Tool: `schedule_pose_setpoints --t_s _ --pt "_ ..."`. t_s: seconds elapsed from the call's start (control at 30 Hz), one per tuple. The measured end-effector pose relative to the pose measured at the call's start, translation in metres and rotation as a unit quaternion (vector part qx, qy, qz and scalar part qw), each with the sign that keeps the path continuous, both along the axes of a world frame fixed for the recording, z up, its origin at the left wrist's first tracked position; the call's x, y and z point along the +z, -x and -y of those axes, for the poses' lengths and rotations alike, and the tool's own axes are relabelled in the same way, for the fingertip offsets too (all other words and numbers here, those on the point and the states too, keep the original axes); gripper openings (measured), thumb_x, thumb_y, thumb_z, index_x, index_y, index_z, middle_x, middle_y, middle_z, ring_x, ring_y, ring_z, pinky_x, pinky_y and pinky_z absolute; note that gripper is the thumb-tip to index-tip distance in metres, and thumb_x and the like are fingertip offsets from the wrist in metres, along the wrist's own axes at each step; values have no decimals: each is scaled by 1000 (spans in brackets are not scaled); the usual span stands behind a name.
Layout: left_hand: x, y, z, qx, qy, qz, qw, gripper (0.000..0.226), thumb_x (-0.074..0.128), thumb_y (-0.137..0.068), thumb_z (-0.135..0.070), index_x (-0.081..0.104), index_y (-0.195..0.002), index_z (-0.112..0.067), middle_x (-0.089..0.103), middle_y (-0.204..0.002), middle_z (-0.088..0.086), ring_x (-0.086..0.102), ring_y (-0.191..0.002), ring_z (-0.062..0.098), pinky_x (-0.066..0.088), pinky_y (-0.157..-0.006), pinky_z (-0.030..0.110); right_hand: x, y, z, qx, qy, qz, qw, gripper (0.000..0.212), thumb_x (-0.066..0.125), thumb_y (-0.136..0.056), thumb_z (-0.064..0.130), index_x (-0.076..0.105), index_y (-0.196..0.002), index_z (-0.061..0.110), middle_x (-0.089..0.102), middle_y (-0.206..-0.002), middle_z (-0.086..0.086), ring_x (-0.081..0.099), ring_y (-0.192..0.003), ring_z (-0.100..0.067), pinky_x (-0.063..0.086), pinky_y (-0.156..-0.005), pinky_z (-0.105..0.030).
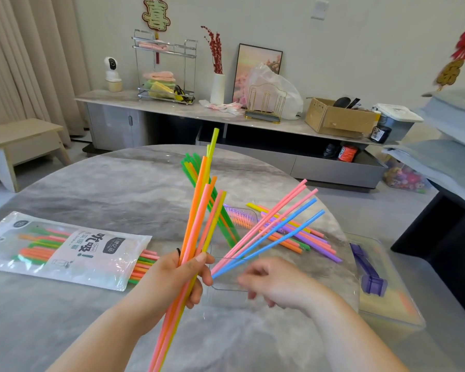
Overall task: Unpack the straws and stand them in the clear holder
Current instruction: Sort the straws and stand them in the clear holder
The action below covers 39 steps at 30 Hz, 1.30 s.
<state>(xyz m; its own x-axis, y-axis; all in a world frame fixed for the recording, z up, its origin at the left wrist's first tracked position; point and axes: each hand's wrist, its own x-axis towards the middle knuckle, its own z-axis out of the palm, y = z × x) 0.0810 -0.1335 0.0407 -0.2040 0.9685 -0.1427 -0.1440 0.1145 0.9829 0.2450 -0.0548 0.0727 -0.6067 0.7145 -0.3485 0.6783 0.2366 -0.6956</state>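
Lowest in the view, the left hand (183,275) grips a bundle of orange, pink and yellow plastic straws (199,216), fingers and thumb wrapped round it. The bundle stands steeply, its lower ends running off the near edge of the view.

Just right of it, the right hand (274,285) is blurred over the clear plastic holder (227,288). Its fingers look loosely curled, but whether they hold anything cannot be told.

A fan of pink and blue straws (274,226) slants up to the right from beside the left fingers.

The holder sits near the middle of the round grey marble worktop (118,183). A clear printed packet of straws (65,251) lies by the left edge. Loose coloured straws (306,237) lie towards the right edge, where a clear tray (403,315) overhangs. Grey marble shows from the packet to the far edge.
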Motion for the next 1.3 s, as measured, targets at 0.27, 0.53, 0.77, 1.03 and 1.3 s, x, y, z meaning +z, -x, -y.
schedule_pose_setpoints --t_s 0.27,0.53,0.77,1.03,1.3 --pt "1 -4 5 -45 -1 7 999 21 44 -91 -22 61 -87 -11 64 -53 0 46 -33 9 39 -36 18 21 43 0 -10 -33 -217 975 28 53 -89 23 52 -60 24 52 -57 4 44 -32 5 31 -37 -5" --pt "1 2 2 -21 6 34 999 20 43 -93 -20 58 -90 -7 70 -60 2 52 -36 13 43 -36 20 15 53 -9 -92 -58 -251 962 31 45 -92 21 54 -63 26 53 -36 10 41 -31 -1 32 -36 -9" --pt "-3 5 0 18 42 -31 998 18 44 -93 -12 56 -80 -8 63 -45 1 58 -39 13 46 -38 21 37 53 -28 -239 35 -442 864 31 36 -95 17 47 -66 14 48 -32 5 44 -28 -8 39 -34 -15" --pt "4 7 10 -128 66 120 982 22 60 -84 -24 56 -73 -6 40 -40 -1 32 -26 9 31 -33 16 57 68 -35 -182 121 -385 897 27 55 -86 35 48 -68 16 35 -33 9 22 -24 -1 15 -30 -10" --pt "3 5 7 -103 61 85 989 19 60 -85 -22 52 -79 -5 39 -41 -4 30 -29 7 28 -33 16 51 72 -44 -177 81 -406 893 33 42 -94 27 58 -68 14 29 -39 5 21 -24 -1 15 -29 -11"
